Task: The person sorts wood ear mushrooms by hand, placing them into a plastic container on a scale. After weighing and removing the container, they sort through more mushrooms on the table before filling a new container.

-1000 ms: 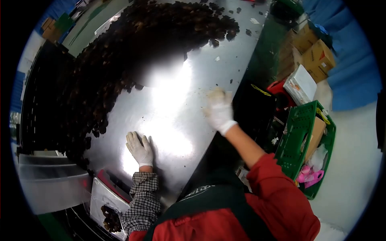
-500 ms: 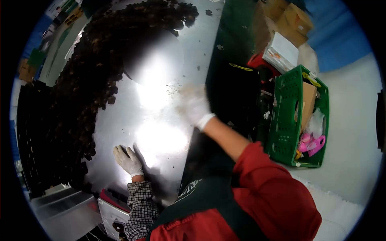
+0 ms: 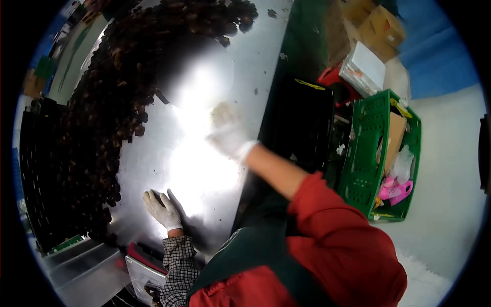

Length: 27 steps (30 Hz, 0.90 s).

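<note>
My left hand [image 3: 162,211], in a white glove, lies flat on the shiny metal table [image 3: 148,163] near its front left, thumb apart from the fingers and holding nothing. Over the table's right half, my right hand [image 3: 229,134] wears a white glove too, and its fingers are smeared by motion. Those fingertips are close to the lower right rim of a round, pale disc [image 3: 217,69]. A large heap of dark brown, lumpy pieces [image 3: 97,133] covers the left and far side of the table, around the disc.
A black crate [image 3: 302,123] stands beyond the table's right edge. Beside it is a green crate [image 3: 364,158] holding cardboard, plastic and a pink item. Further back are a red stool [image 3: 332,75], a white box [image 3: 363,69] and cardboard boxes [image 3: 381,30]. A scale-like device [image 3: 146,268] sits by my left sleeve.
My right hand has swept left across the table toward the disc. Small bits seen beside it earlier no longer show there. My left hand stays nearly in place.
</note>
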Motion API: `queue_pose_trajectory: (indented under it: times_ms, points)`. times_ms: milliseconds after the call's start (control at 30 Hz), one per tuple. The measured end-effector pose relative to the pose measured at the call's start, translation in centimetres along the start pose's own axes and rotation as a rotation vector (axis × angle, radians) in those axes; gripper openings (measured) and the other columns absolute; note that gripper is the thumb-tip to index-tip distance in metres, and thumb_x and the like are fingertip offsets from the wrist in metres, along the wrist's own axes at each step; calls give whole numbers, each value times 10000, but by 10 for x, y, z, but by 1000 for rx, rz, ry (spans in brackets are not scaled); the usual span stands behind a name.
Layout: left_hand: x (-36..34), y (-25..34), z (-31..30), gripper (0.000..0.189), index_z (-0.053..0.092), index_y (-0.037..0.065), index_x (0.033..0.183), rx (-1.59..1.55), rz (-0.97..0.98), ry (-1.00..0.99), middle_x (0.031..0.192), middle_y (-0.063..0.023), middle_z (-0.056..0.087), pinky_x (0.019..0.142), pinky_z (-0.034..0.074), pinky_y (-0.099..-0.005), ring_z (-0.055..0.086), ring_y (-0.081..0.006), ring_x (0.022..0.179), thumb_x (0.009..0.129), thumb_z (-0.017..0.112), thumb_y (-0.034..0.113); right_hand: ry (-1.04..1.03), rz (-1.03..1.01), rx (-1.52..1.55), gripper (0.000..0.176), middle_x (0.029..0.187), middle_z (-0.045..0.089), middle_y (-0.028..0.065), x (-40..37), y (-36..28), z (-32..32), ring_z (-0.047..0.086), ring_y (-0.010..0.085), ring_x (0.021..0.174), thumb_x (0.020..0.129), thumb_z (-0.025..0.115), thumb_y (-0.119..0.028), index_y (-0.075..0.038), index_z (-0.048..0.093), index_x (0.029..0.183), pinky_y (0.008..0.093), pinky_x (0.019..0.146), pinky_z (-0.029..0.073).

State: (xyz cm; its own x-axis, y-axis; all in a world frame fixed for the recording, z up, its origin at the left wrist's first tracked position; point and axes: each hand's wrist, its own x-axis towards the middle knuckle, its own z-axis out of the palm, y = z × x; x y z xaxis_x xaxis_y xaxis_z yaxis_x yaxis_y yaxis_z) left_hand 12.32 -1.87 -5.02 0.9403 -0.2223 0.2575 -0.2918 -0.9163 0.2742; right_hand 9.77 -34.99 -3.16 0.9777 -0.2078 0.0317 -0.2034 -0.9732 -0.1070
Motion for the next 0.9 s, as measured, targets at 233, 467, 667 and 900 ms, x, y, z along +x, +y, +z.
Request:
queue_pose_trajectory:
  times_ms: [233, 467, 667, 900]
  points:
    - [1, 10, -6, 503, 454, -58, 1315, 22, -45, -10, 1403, -257, 405, 1130, 224, -469, 337, -391, 1335, 943, 490, 279, 90, 177, -25, 795, 1488, 266, 241, 10, 48, -27, 206, 386, 1401, 913, 478, -516, 49, 268, 1432, 617, 1116, 100]
    - [-1, 6, -6, 497, 453, -65, 1316, -25, -89, -19, 1406, -264, 397, 1128, 230, -469, 333, -396, 1335, 942, 487, 261, -183, 93, 252, 809, 1512, 254, 208, 78, 25, -38, 185, 330, 1426, 896, 487, -546, 3, 273, 1450, 508, 1157, 116]
    - [11, 16, 0, 719, 329, -105, 1373, 146, -182, -80, 1431, -320, 312, 1137, 181, -506, 265, -447, 1351, 875, 589, 344, 42, 717, -136, 678, 1358, 449, 243, -29, 240, -55, 396, 377, 1279, 882, 531, -507, 13, 476, 1313, 613, 1024, 280]
    - [62, 215, 59, 796, 250, -32, 1448, -408, 243, -485, 1473, -273, 293, 1132, 253, -400, 273, -397, 1376, 870, 648, 344, 399, 245, 146, 636, 1489, 245, 291, 26, 200, -54, 250, 422, 1377, 966, 457, -378, 20, 297, 1436, 583, 1110, 168]
